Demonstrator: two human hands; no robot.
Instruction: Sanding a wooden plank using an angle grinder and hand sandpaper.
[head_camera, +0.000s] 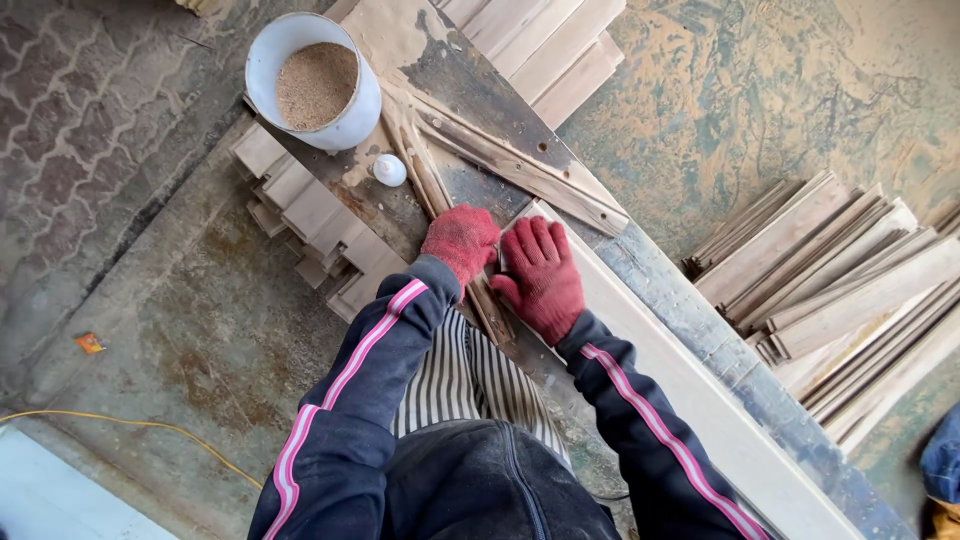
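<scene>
Both my hands wear red knitted gloves and dark sleeves with pink stripes. My left hand (461, 240) is closed on the thin wooden strips (430, 185) that lie lengthwise on the worn workbench (470, 95). My right hand (540, 275) lies with fingers spread on the near end of a long pale board (700, 400), its thumb against the strips. What lies under its palm is hidden.
A white bucket (350, 125) of sawdust stands at the bench's far left, a small white cap (389, 170) beside it. Short wood blocks (300, 205) are stacked left of the bench, pale boards (545, 45) lie beyond it, and a pile of planks (850, 290) covers the floor at right. A yellow cable (150, 425) crosses the lower left.
</scene>
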